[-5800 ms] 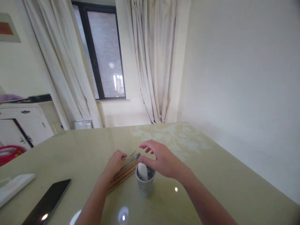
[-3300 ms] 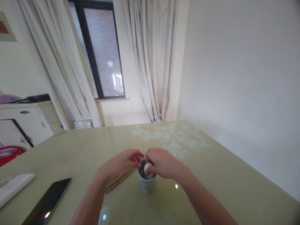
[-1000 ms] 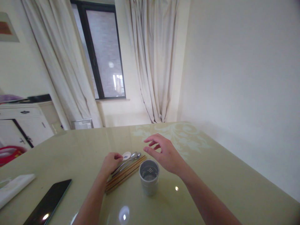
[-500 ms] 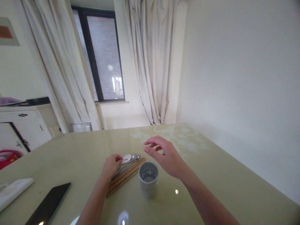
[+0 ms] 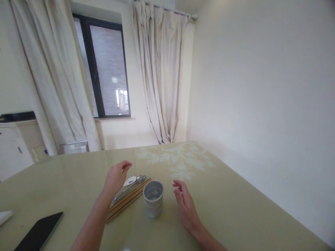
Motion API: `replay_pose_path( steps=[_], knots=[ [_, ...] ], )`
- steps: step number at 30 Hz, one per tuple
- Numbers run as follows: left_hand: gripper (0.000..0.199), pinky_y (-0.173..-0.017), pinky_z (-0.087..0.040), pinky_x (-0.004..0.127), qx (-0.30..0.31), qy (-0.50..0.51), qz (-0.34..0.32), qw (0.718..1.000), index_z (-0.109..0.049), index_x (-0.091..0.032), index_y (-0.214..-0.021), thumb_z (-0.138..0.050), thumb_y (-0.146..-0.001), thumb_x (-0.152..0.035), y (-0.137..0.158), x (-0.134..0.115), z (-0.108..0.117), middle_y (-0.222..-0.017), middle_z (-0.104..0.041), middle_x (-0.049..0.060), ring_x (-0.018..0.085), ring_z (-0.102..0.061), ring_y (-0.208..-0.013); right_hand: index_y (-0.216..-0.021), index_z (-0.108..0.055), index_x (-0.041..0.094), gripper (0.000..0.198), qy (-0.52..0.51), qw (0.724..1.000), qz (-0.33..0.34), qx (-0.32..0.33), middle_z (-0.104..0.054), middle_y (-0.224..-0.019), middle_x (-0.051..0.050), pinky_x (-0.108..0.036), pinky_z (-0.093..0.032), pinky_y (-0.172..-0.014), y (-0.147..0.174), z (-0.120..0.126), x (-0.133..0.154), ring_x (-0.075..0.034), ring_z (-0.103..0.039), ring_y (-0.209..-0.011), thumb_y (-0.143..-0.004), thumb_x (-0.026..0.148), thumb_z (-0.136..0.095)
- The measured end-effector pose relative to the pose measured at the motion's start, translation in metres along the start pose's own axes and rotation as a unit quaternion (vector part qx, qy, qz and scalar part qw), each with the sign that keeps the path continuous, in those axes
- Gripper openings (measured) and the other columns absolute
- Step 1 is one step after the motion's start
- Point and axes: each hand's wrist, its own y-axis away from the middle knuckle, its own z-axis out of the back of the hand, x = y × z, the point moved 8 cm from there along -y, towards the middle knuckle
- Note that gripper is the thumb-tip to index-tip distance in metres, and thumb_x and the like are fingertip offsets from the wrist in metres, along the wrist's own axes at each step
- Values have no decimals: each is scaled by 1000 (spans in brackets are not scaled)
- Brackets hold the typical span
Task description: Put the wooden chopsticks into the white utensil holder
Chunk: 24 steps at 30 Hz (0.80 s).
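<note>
A small grey cup [image 5: 153, 203] with holes in its bottom stands on the glossy green table [image 5: 235, 209], nothing in it. To its left lie a white ceramic spoon [image 5: 130, 181], metal spoons [image 5: 140, 179] and several wooden chopsticks [image 5: 128, 201]. My left hand [image 5: 115, 176] hovers just left of the spoons, fingers loosely curled, holding nothing. My right hand [image 5: 184, 204] is to the right of the cup, fingers apart and empty, near the table surface.
A black phone [image 5: 39, 235] lies at the lower left with a white cloth corner [image 5: 4, 216] beyond it. A white cabinet [image 5: 13, 146] stands at left. Curtains [image 5: 159, 76] and a window [image 5: 104, 69] are behind the table; a white wall runs along the right.
The white spoon left the cup and now lies by the metal spoons. My left hand lifted off the cutlery; my right hand dropped to the right of the cup. The view shifted right.
</note>
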Motion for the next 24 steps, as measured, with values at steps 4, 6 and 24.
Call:
replay_pose_path(
  steps=[4, 6, 24],
  knots=[
    [37, -98, -54, 35, -107, 201, -99, 969, -69, -21, -116, -44, -104, -46, 26, -67, 38, -118, -78, 9, 24, -72, -106, -127, -58, 25, 62, -27, 999, -27, 16, -68, -122, -12, -41, -53, -102, -9, -12, -17, -26, -67, -112, -103, 74, -28],
    [44, -104, -52, 39, -132, 268, -108, 948, -64, -22, -125, -42, -105, -54, 51, -80, 31, -126, -74, 10, 24, -68, -115, -124, -60, 24, 65, -48, 998, -33, 14, -68, -121, -12, -41, -53, -100, -13, -15, -23, -26, -66, -109, -101, 76, -30],
    [75, -116, -46, 49, 39, 313, -80, 945, -29, -24, -156, -67, -94, -43, 142, -50, -104, -164, -42, 16, 32, -44, -150, -144, -52, 26, 79, -187, 974, 16, 127, -61, -144, -17, -53, -44, -110, -14, -30, -24, -33, -58, -132, -95, 85, -32]
  ],
)
